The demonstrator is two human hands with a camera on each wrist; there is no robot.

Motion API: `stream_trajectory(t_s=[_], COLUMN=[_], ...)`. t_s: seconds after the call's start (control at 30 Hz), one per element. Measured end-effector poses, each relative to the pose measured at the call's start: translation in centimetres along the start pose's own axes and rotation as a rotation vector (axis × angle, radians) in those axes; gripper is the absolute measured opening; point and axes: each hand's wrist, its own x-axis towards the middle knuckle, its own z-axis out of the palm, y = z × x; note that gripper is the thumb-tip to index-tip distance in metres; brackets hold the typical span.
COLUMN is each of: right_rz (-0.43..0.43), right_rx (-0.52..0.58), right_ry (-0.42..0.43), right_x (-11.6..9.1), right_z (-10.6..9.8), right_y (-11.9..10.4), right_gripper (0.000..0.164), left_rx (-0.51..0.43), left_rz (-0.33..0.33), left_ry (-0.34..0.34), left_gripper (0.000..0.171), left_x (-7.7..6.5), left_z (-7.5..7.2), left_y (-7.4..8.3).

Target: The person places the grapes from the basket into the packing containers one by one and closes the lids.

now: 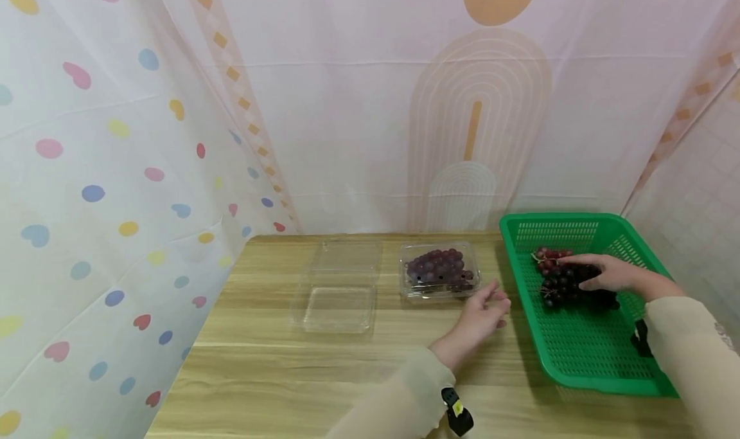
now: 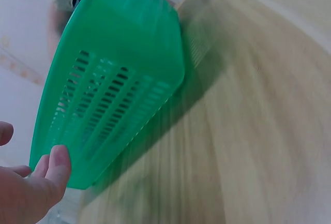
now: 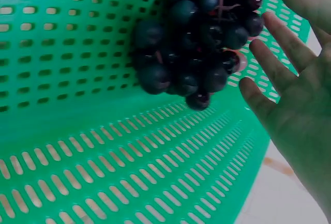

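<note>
In the head view my right hand point(image 1: 615, 277) reaches into the green basket point(image 1: 534, 346) over a bunch of black grapes point(image 1: 563, 288). The right wrist view shows its fingers point(image 3: 282, 71) spread and nearly straight along one side of that bunch, at or very near the berries. A smaller bunch of red grapes point(image 1: 546, 254) lies behind the black one. My left hand point(image 1: 476, 317) hovers over the table just left of the basket, fingers loosely extended, holding nothing. Close by, a transparent plastic box point(image 1: 407, 291) contains purple-red grapes point(image 1: 436, 265).
Left of the grape box, a second transparent box point(image 1: 338, 310) lies with its lid point(image 1: 347, 256) folded back. All stand on a wood-grain table point(image 1: 260, 375). Patterned curtains point(image 1: 347, 137) hang behind it and to the left.
</note>
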Motion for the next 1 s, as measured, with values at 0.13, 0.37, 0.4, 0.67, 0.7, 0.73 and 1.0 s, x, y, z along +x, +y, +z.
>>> stream_trajectory(t_s=[0.13, 0.37, 0.4, 0.67, 0.7, 0.73, 1.0], right_rz=[0.003, 0.041, 0.053, 0.150, 0.151, 0.155, 0.184], right_rx=[0.017, -0.057, -0.074, -0.026, -0.017, -0.008, 0.028], right_ry=[-0.018, 0.019, 0.023, -0.027, -0.035, -0.044, -0.106], right_x=[0.1, 0.3, 0.2, -0.2, -0.2, -0.2, -0.4], right_z=[0.5, 1.2, 1.3, 1.5, 1.5, 1.6, 1.9], right_y=[0.4, 0.4, 0.4, 1.0, 1.0, 1.1, 1.2], right_gripper=[0.060, 0.057, 0.058, 0.070, 0.071, 0.071, 0.081], left_rx=[-0.008, -0.016, -0.023, -0.069, -0.066, -0.064, -0.057], left_rz=[-0.012, -0.039, -0.047, -0.119, -0.118, -0.115, -0.100], left_ry=[-0.027, -0.038, -0.037, -0.009, -0.010, -0.013, -0.024], left_gripper=[0.053, 0.054, 0.054, 0.059, 0.060, 0.060, 0.061], left_x=[-0.4, -1.0, -1.0, -1.5, -1.5, -1.6, -1.6], left_z=[0.8, 1.8, 2.0, 2.7, 2.7, 2.7, 2.7], left_y=[0.1, 0.3, 0.3, 0.6, 0.7, 0.7, 0.4])
